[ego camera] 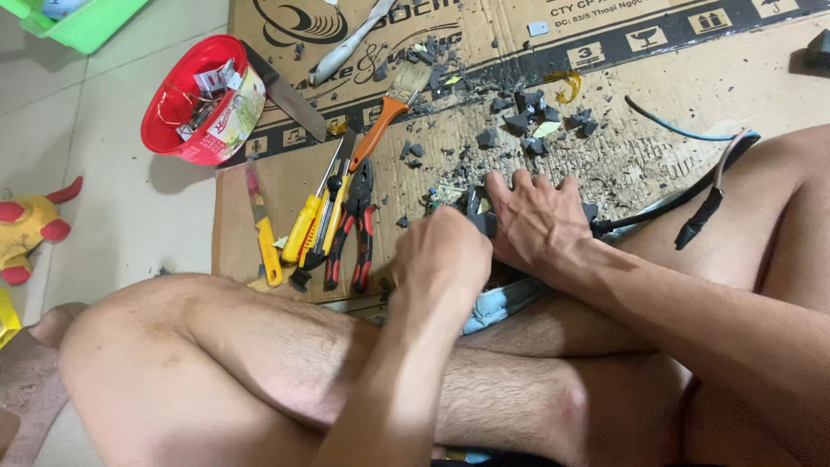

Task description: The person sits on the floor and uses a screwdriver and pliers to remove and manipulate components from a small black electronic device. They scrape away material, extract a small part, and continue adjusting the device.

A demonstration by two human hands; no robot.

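Observation:
I sit cross-legged on a sheet of cardboard (pixel 692 78). My left hand (pixel 441 255) is curled around something hidden under the fingers, likely a small tool, close to a small green circuit board (pixel 447 193). My right hand (pixel 536 220) presses down on a black device (pixel 484 223) with its fingers spread over it. A black cable (pixel 657 212) runs off to the right from that device. A blue cloth (pixel 501 303) lies under both hands on my leg.
To the left lie red-handled pliers (pixel 359 229), yellow screwdrivers (pixel 311 225), a yellow utility knife (pixel 264 233), an orange paintbrush (pixel 385 112) and a large knife (pixel 290 95). A red bowl (pixel 186 86) holds small parts. Several dark fragments (pixel 527 121) litter the cardboard. A plush toy (pixel 30 225) sits far left.

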